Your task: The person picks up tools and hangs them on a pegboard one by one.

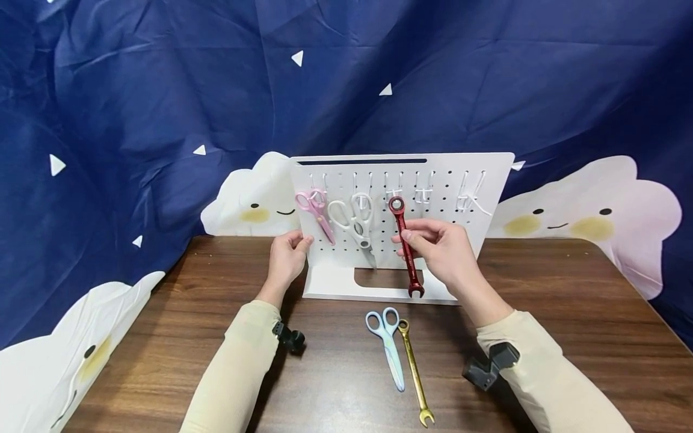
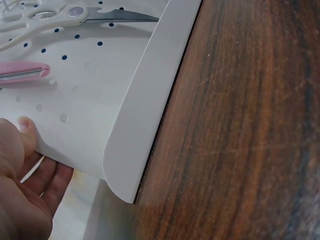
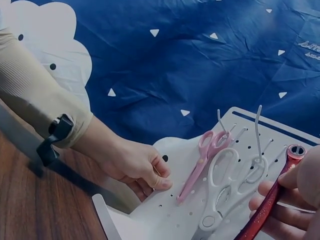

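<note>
My right hand pinches a red wrench between thumb and fingers, its ring end up by a hook of the white pegboard. In the right wrist view the red wrench slants down and left from its ring. With thumb in front and fingers behind, my left hand grips the board's left edge, as the left wrist view of that hand also shows. Pink scissors and white kitchen scissors hang from hooks on the board.
Light blue scissors and a gold wrench lie on the wooden table before the board. Further white hooks project from the board's right half. A blue curtain with clouds hangs behind.
</note>
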{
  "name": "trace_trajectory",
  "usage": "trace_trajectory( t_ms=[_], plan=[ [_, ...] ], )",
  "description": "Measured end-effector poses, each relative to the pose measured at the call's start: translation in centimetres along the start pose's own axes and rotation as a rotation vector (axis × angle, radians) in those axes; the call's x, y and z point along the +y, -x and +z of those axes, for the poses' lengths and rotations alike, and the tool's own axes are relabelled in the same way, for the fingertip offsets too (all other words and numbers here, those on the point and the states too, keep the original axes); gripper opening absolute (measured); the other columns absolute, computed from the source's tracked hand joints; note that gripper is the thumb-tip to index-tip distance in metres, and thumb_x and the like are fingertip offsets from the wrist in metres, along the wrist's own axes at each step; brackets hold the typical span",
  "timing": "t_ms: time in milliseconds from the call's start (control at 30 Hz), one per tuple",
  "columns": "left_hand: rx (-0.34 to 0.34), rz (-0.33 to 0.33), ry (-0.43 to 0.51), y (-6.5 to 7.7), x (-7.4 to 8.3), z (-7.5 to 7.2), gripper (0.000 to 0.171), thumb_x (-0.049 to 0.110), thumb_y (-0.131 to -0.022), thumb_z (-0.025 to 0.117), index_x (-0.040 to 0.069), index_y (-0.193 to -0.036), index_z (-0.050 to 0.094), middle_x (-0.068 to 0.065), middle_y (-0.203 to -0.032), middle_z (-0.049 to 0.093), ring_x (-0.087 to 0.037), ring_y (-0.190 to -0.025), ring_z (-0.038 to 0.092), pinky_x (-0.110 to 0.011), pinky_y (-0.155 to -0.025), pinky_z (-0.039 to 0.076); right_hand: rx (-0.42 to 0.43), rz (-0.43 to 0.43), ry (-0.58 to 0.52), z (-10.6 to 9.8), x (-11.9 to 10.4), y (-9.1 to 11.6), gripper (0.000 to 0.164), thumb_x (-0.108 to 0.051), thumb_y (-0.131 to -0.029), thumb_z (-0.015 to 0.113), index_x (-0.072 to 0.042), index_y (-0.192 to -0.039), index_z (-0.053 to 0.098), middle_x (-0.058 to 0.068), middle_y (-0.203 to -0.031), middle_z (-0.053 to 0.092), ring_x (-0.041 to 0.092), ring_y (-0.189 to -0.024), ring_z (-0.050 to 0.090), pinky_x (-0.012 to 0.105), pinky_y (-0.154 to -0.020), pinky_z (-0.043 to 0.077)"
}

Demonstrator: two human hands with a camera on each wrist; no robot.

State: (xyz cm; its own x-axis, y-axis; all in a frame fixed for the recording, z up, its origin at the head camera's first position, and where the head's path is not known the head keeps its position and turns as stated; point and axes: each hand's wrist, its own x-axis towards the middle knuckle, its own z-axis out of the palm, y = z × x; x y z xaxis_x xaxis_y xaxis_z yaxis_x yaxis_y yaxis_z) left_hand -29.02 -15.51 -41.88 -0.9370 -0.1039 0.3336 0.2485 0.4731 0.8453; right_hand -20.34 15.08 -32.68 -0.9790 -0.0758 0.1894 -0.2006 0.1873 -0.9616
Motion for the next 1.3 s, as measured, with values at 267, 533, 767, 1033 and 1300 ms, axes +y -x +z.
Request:
trace_trajectory(
  t_ms=[267,533,767,1033,1300],
  plan=[
    [0.002,-0.012,-0.017,0.0,0.1,0.0,0.019,0.013,-0.103,0.073,-0.003,-0.099,0.081,-0.020,-0.081,0.075,-0.013,-0.068,0.048,-0.025,-0.063,0.037,0.026,0.036,0.040,0.2,0.5,-1.1,0.033,-0.014,-0.107,0.068,0.007,-0.132,0.070,0.017,-0.112,0.082,0.006,-0.081,0.080,0.020,-0.081,0.059],
    [0.005,0.005,-0.022,-0.1,0.0,0.1,0.019,0.013,-0.103,0.074,-0.004,-0.097,0.080,-0.020,-0.078,0.074,-0.014,-0.067,0.048,-0.025,-0.063,0.036,0.070,0.052,-0.001,0.6,1.3,-2.5,0.029,-0.011,-0.107,0.069,0.010,-0.126,0.071,0.008,-0.098,0.083,0.005,-0.079,0.079,0.020,-0.080,0.061],
    [0.004,0.009,-0.023,0.0,0.0,0.0,0.020,0.013,-0.103,0.074,-0.004,-0.096,0.080,-0.022,-0.077,0.072,-0.014,-0.066,0.047,-0.025,-0.062,0.035,0.084,0.082,-0.028,0.7,1.7,-3.5,0.029,-0.014,-0.106,0.071,0.010,-0.124,0.071,-0.005,-0.087,0.079,0.008,-0.080,0.080,0.020,-0.081,0.061],
    [0.005,0.013,-0.018,-0.1,-0.1,0.0,0.019,0.013,-0.103,0.074,-0.003,-0.095,0.080,-0.017,-0.071,0.068,-0.012,-0.064,0.045,-0.025,-0.060,0.034,0.124,0.133,-0.017,0.8,1.9,-4.2,0.029,-0.017,-0.105,0.072,0.008,-0.121,0.073,-0.007,-0.088,0.081,0.000,-0.082,0.076,0.022,-0.081,0.063],
    [0.005,0.012,-0.020,-0.1,-0.1,0.0,0.018,0.012,-0.103,0.074,-0.003,-0.098,0.081,-0.021,-0.080,0.075,-0.013,-0.067,0.048,-0.024,-0.062,0.036,0.108,0.130,0.029,0.6,2.3,-4.6,0.034,-0.017,-0.106,0.071,0.010,-0.126,0.071,0.007,-0.103,0.082,-0.001,-0.082,0.074,0.034,-0.091,0.064]
  ],
)
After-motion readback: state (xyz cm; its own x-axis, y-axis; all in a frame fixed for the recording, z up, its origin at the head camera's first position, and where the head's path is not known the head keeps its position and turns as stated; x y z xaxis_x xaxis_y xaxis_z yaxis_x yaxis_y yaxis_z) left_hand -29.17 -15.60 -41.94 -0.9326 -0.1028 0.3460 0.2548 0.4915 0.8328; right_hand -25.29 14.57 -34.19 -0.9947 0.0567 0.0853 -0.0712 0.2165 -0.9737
